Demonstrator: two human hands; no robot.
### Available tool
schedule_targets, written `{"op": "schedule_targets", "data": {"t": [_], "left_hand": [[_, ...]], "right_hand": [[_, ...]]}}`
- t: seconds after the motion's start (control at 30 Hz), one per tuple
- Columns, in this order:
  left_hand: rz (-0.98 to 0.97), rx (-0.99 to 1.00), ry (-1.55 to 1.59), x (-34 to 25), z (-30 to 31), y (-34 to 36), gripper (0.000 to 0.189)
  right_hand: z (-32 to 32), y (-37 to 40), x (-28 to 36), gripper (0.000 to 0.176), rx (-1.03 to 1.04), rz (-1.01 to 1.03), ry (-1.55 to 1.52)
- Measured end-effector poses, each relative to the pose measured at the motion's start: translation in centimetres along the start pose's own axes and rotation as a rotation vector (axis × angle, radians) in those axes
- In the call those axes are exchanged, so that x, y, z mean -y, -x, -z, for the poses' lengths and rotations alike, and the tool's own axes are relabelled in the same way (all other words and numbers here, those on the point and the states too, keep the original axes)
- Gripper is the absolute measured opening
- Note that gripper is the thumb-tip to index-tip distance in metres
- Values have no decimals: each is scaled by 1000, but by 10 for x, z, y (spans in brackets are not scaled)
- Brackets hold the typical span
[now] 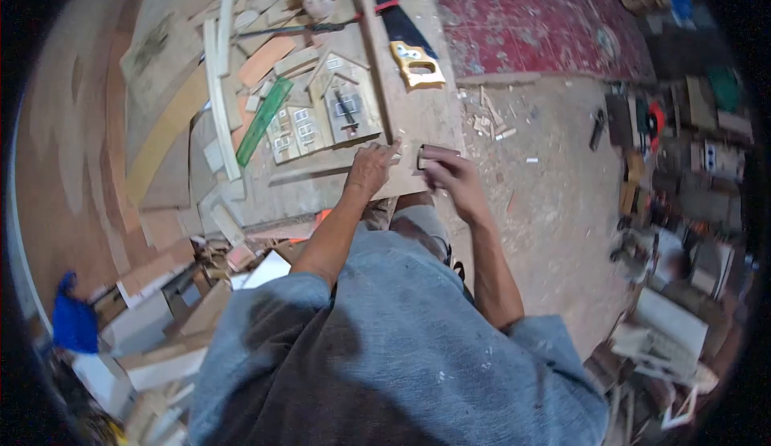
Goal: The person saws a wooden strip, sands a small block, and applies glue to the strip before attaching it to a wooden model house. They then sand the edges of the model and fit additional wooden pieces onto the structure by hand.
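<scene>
Brown block (441, 151) at one o'clock, touched by blurred right hand (451, 174), grip unclear, left hand (372, 168) loosely spread on tabletop (440, 112), wooden house (324, 128) at eleven

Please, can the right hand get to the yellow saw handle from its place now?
Probably yes: beyond the brown piece by the right hand, only tabletop seems to lie before the yellow saw handle.

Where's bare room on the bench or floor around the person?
Bench: small patch between saw handle and brown block by the right hand.
Floor: wide stretch between bench and right-side clutter.
Crowded: bench left of the house panel, with green strip and offcuts.
</scene>
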State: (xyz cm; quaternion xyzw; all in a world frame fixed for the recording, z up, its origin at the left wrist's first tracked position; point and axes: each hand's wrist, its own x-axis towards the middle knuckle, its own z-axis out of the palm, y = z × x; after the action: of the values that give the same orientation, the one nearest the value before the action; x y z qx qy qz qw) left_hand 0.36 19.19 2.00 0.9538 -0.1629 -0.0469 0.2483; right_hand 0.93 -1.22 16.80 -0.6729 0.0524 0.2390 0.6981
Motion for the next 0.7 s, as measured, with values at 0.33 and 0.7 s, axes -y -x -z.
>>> {"op": "schedule_targets", "data": {"t": [0.33,0.7], "left_hand": [[36,-22,13,-1,3,7,58],[17,-66,7,1,2,8,60]], "right_hand": [[18,134,234,35,1175,1204,-614],[-1,136,258,22,1250,1204,-432]]}}
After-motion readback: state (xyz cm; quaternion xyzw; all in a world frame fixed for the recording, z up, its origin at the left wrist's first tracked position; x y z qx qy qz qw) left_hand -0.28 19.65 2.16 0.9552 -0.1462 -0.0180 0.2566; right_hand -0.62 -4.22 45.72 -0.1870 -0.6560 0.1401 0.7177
